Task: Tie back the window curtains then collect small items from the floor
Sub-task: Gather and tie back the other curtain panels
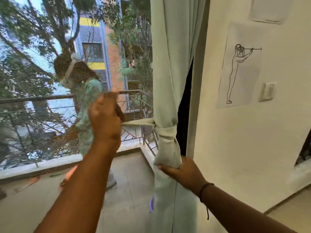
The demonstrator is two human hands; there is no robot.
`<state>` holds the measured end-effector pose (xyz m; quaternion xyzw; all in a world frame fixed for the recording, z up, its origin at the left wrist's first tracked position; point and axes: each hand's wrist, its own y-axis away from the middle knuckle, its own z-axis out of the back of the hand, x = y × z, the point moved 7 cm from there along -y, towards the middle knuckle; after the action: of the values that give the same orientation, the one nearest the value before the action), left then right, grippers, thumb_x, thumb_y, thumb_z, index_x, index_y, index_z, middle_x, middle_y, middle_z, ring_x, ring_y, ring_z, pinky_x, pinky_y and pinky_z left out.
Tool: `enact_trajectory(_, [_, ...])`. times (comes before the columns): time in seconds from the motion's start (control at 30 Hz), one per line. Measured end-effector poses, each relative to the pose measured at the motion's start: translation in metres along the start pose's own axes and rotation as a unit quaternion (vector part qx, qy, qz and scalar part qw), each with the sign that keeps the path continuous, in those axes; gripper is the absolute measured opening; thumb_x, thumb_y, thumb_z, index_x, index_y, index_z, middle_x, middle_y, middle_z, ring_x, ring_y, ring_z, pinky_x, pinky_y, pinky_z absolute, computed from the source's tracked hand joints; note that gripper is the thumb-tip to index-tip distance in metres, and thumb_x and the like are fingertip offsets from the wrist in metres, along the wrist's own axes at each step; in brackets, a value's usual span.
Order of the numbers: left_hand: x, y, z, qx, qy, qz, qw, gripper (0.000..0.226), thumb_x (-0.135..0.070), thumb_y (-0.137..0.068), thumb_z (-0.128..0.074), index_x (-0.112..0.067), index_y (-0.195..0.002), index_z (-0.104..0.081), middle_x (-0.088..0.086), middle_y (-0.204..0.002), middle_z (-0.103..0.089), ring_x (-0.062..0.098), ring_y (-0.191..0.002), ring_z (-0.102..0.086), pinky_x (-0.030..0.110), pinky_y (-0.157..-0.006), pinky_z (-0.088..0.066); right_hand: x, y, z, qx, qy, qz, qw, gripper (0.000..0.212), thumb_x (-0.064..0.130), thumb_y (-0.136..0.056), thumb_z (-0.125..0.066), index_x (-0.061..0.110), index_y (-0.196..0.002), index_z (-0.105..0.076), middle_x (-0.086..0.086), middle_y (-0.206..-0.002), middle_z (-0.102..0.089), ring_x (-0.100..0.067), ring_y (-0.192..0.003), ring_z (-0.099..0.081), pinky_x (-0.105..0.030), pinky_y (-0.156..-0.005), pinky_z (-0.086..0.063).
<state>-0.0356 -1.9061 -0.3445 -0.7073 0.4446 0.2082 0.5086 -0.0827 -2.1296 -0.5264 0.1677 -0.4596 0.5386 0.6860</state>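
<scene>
Left of the curtain (pixel 170 68), your left hand (pixel 105 118) pinches the end of the tie (pixel 139 122), its fingers curled on the strip and holding it taut away from the knot. The tie wraps the curtain's gathered middle. Just below the knot, your right hand (pixel 183 172) grips the bunched cloth, fingers curled round it. Right of the curtain, a drawing (pixel 240 68) hangs on the wall.
</scene>
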Motion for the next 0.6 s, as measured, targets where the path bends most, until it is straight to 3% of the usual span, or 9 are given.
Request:
enact_trajectory(0.07, [0.044, 0.004, 0.004, -0.033, -0.232, 0.008, 0.972, 0.025, -0.041, -0.09, -0.057, -0.017, -0.081, -0.053, -0.003, -0.074, -0.057, 0.018, -0.07, -0.051, 0.034, -0.071, -0.038, -0.001, 0.008, 0.004, -0.055, 0.045, -0.025, 0.997, 0.057, 0.071, -0.065, -0.065, 0.028, -0.102, -0.061, 0.012, -0.09, -0.07, -0.009, -0.084, -0.066, -0.028, -0.074, -0.054])
enact_trajectory(0.13, [0.071, 0.026, -0.006, -0.036, -0.395, -0.037, 0.917, 0.048, -0.052, -0.085, -0.055, -0.01, -0.108, -0.048, 0.014, -0.112, -0.05, 0.027, -0.109, -0.042, 0.039, -0.092, -0.03, 0.0, 0.018, 0.005, -0.102, 0.102, -0.036, 0.989, 0.055, 0.07, -0.074, -0.056, 0.027, -0.106, -0.044, 0.008, -0.09, -0.063, -0.018, -0.088, -0.063, -0.028, -0.068, -0.047])
enact_trajectory(0.17, [0.07, 0.042, -0.018, -0.026, -0.411, -0.098, 0.906, 0.055, -0.055, -0.083, -0.053, -0.011, -0.114, -0.043, 0.017, -0.117, -0.045, 0.027, -0.113, -0.037, 0.037, -0.092, -0.027, 0.001, 0.022, 0.003, -0.119, 0.119, -0.037, 0.985, 0.052, 0.068, -0.077, -0.054, 0.027, -0.104, -0.037, 0.007, -0.088, -0.058, -0.021, -0.088, -0.062, -0.028, -0.066, -0.045])
enact_trajectory(0.27, [0.085, 0.088, -0.053, 0.126, -0.409, -0.197, 0.882, 0.056, -0.057, -0.079, -0.055, -0.019, -0.116, -0.037, 0.001, -0.114, -0.04, 0.022, -0.107, -0.043, 0.03, -0.089, -0.034, 0.004, 0.034, 0.0, -0.145, 0.097, 0.009, 0.985, 0.037, 0.049, -0.082, -0.058, 0.027, -0.104, -0.038, 0.015, -0.088, -0.048, -0.012, -0.085, -0.059, -0.016, -0.063, -0.039])
enact_trajectory(0.33, [0.115, 0.096, -0.054, 0.185, -0.365, -0.093, 0.908, 0.054, -0.057, -0.079, -0.06, -0.027, -0.118, -0.036, -0.012, -0.115, -0.037, 0.014, -0.105, -0.049, 0.03, -0.087, -0.044, 0.006, 0.036, -0.006, -0.096, 0.043, 0.039, 0.994, 0.034, 0.042, -0.081, -0.057, 0.032, -0.103, -0.034, 0.021, -0.088, -0.046, -0.002, -0.081, -0.055, -0.009, -0.062, -0.036])
enact_trajectory(0.4, [0.14, 0.093, -0.043, 0.18, -0.279, 0.061, 0.941, 0.047, -0.056, -0.076, -0.063, -0.033, -0.111, -0.041, -0.013, -0.115, -0.051, 0.006, -0.1, -0.057, 0.03, -0.084, -0.052, 0.003, 0.037, -0.01, -0.03, -0.008, 0.041, 0.999, 0.041, 0.049, -0.082, -0.057, 0.034, -0.108, -0.03, 0.023, -0.095, -0.05, 0.0, -0.084, -0.056, -0.008, -0.066, -0.04])
enact_trajectory(0.43, [0.147, 0.093, -0.038, 0.179, -0.244, 0.095, 0.949, 0.039, -0.053, -0.076, -0.063, -0.034, -0.105, -0.046, -0.014, -0.11, -0.058, 0.0, -0.094, -0.061, 0.027, -0.08, -0.054, -0.001, 0.037, -0.01, 0.0, -0.021, 0.035, 0.999, 0.044, 0.052, -0.082, -0.059, 0.035, -0.113, -0.032, 0.023, -0.1, -0.054, 0.0, -0.089, -0.058, -0.008, -0.07, -0.042])
enact_trajectory(0.53, [0.158, 0.095, -0.013, 0.174, -0.258, 0.084, 0.947, 0.003, -0.031, -0.089, -0.059, -0.033, -0.089, -0.057, -0.015, -0.087, -0.066, -0.003, -0.08, -0.063, 0.016, -0.066, -0.051, -0.021, 0.036, -0.005, 0.034, -0.02, 0.012, 0.999, 0.039, 0.055, -0.081, -0.061, 0.038, -0.114, -0.05, 0.021, -0.101, -0.063, 0.004, -0.094, -0.061, -0.012, -0.08, -0.05])
enact_trajectory(0.6, [0.173, 0.106, 0.004, 0.19, -0.288, 0.084, 0.935, 0.01, -0.026, -0.091, -0.057, -0.031, -0.085, -0.062, -0.012, -0.081, -0.067, 0.0, -0.078, -0.064, 0.02, -0.069, -0.051, -0.031, 0.035, -0.001, 0.027, -0.053, -0.004, 0.998, 0.034, 0.048, -0.081, -0.065, 0.034, -0.111, -0.059, 0.022, -0.095, -0.066, 0.012, -0.091, -0.061, -0.011, -0.079, -0.051])
